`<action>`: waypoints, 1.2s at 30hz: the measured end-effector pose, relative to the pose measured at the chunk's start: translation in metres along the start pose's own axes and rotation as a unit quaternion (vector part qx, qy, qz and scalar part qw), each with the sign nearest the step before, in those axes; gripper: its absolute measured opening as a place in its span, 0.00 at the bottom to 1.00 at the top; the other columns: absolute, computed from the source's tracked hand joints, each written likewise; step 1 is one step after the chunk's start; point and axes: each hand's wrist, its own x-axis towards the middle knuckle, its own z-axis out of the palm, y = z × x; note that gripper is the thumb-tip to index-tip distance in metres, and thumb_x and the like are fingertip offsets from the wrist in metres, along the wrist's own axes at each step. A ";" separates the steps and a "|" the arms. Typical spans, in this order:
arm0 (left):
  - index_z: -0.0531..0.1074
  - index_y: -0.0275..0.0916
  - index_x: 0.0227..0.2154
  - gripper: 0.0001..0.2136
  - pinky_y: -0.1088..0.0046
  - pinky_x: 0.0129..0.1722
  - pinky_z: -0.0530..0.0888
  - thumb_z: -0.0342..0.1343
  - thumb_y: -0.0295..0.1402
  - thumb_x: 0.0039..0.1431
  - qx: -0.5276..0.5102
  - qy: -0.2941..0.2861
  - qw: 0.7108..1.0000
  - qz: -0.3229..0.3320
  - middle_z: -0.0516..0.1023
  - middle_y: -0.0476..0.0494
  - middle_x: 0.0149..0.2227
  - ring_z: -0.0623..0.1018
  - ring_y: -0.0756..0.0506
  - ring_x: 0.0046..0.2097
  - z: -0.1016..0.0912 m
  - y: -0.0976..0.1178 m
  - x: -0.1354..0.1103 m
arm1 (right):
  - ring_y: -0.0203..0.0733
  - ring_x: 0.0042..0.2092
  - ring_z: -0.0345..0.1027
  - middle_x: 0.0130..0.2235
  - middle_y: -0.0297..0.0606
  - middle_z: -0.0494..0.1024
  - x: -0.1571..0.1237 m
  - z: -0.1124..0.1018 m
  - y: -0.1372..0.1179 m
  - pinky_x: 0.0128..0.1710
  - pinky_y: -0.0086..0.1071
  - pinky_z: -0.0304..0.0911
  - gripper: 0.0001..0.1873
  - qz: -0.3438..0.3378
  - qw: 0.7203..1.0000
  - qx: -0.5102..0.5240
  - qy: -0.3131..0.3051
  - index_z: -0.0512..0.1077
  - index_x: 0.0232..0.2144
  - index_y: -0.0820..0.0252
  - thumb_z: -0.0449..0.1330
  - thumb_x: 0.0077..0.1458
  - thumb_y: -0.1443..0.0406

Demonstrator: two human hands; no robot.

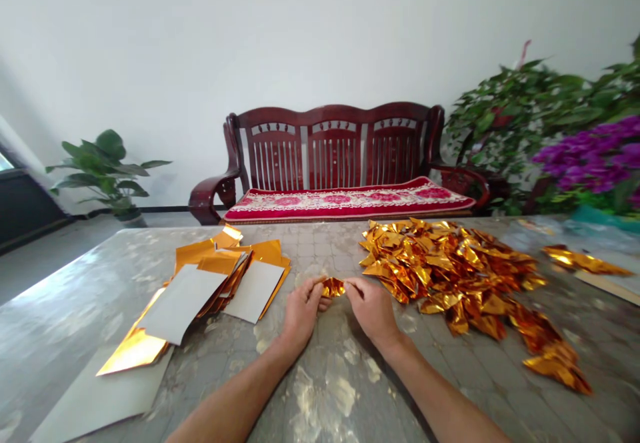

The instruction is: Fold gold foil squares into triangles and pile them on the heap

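Observation:
Between my two hands is a small folded piece of gold foil paper (333,288), shiny and creased, held above the table. My left hand (302,306) pinches its left end, with the fingers curled under. At the right end, my right hand (373,306) grips it between thumb and fingers. A loose stack of flat gold foil sheets (200,256) lies left of my hands, some turned with their pale backs up. To the right spreads a large heap of folded gold foil pieces (440,256), with several trailing toward the near right.
The table (330,390) has a grey patterned cover. A pale flat sheet (110,390) lies near left. Clear plastic (535,233) and a board (610,286) are at far right. Beyond stand a red wooden bench (333,143), a potted plant (105,170) and purple flowers (595,153).

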 end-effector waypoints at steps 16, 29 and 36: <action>0.69 0.34 0.49 0.24 0.76 0.24 0.68 0.52 0.49 0.58 -0.018 0.023 1.000 -0.002 0.74 0.50 0.26 0.71 0.51 0.24 -0.007 -0.004 -0.001 | 0.46 0.34 0.77 0.34 0.43 0.83 0.033 -0.068 0.051 0.37 0.35 0.69 0.19 0.077 0.971 0.013 0.224 0.80 0.39 0.62 0.55 0.55 0.57; 0.71 0.35 0.46 0.24 0.75 0.24 0.66 0.52 0.49 0.55 0.013 0.002 1.000 -0.026 0.74 0.51 0.25 0.71 0.50 0.23 -0.006 -0.002 0.001 | 0.45 0.26 0.75 0.39 0.50 0.82 0.042 -0.127 0.087 0.23 0.33 0.66 0.34 0.192 0.899 0.120 0.376 0.64 0.61 0.70 0.53 0.54 0.58; 0.72 0.36 0.44 0.23 0.75 0.23 0.66 0.52 0.49 0.54 0.006 0.003 1.000 -0.028 0.74 0.51 0.24 0.71 0.50 0.23 -0.007 -0.002 0.001 | 0.41 0.28 0.75 0.34 0.40 0.83 0.027 -0.063 0.043 0.34 0.33 0.69 0.20 0.057 0.984 0.018 0.167 0.77 0.46 0.60 0.50 0.59 0.61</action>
